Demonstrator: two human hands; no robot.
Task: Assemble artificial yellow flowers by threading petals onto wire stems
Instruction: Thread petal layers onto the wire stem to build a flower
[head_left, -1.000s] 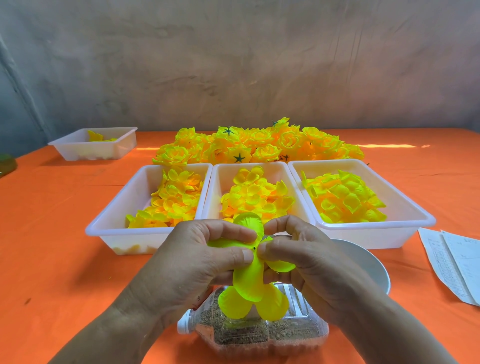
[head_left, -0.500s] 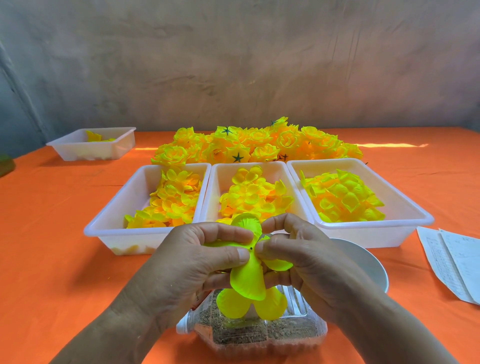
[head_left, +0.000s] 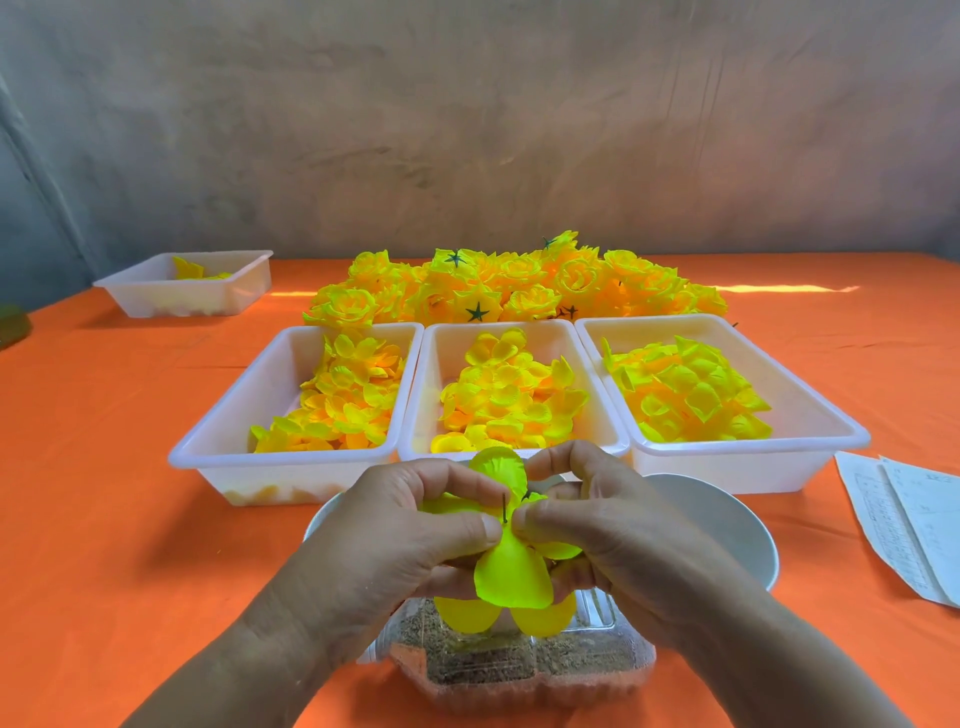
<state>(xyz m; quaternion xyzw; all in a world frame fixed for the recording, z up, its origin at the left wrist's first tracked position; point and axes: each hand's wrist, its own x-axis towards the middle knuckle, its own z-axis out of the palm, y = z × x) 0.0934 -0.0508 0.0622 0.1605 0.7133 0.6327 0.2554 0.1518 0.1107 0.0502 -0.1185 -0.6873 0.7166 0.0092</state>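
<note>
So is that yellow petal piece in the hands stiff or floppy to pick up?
Probably floppy: the petal piece droops and bends where the left hand and right hand pinch it. Likely light: a pinch alone holds it. It looks thin, so the wire stem might tear it.

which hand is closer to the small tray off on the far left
Left. The left hand lies to the right of the small tray and closer to the camera; the right hand lies even farther right.
</note>
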